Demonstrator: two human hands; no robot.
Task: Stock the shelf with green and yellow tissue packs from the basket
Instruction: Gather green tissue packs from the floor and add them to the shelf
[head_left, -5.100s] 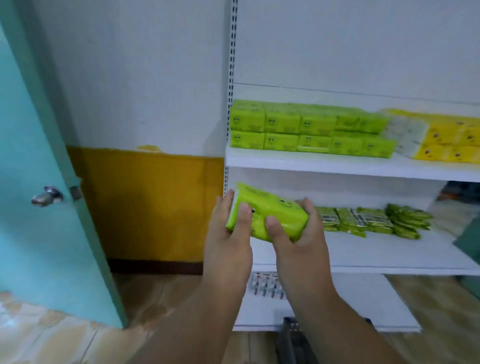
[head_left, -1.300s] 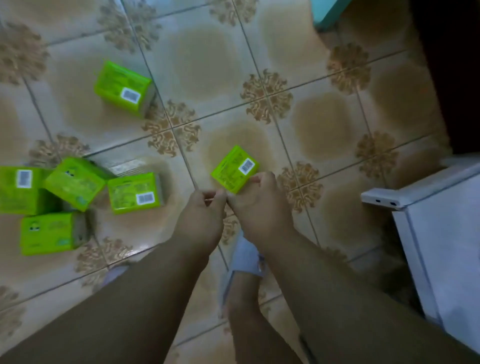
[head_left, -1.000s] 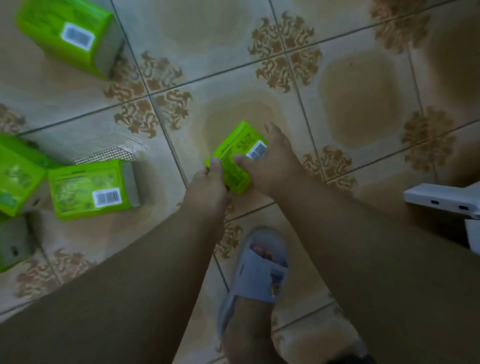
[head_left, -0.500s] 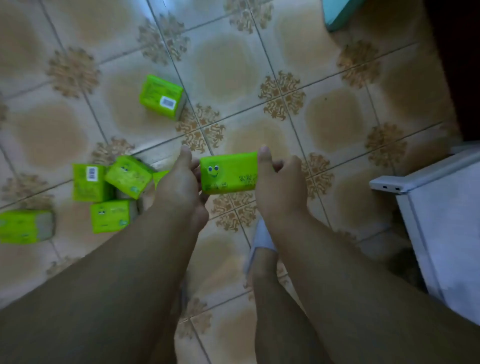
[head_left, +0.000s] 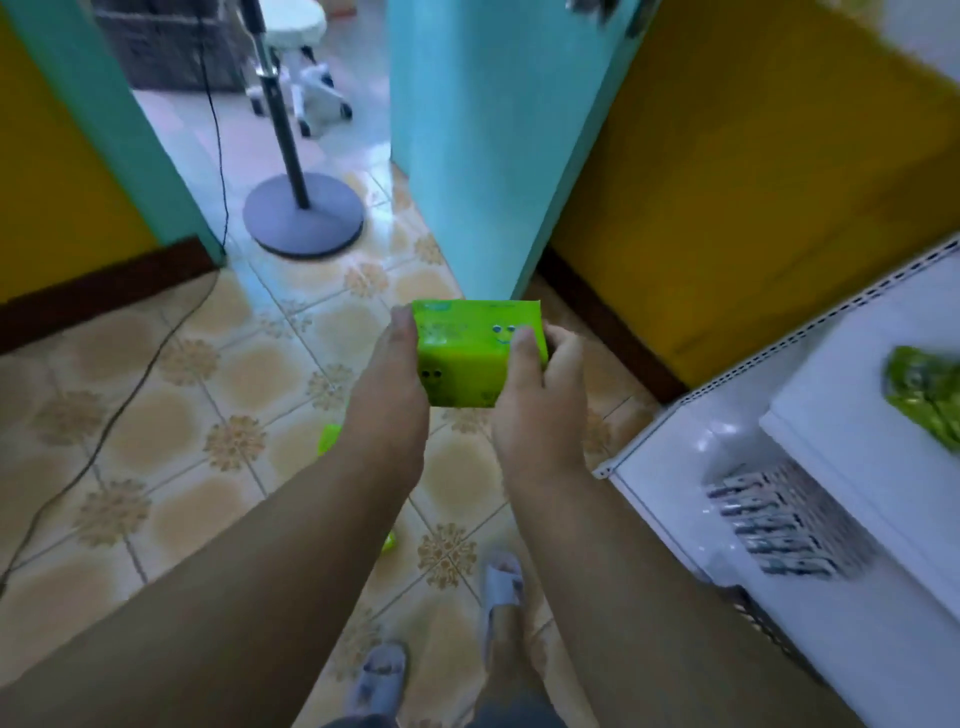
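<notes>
Lifted from the floor, tissue pack (head_left: 475, 358) is sitting clamped endwise between left hand (head_left: 387, 395) and right hand (head_left: 540, 389); it is looking light and squashy.

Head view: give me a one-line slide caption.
Left hand and right hand grip a bright green smiley-face tissue pack beside the white metal shelf.

Bright green tissue pack (head_left: 470, 364), smiley-printed

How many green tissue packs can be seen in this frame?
3: one green tissue pack held between the left hand and right hand, plus two partly hidden packs on the floor behind the left forearm. More may be hidden.
</notes>
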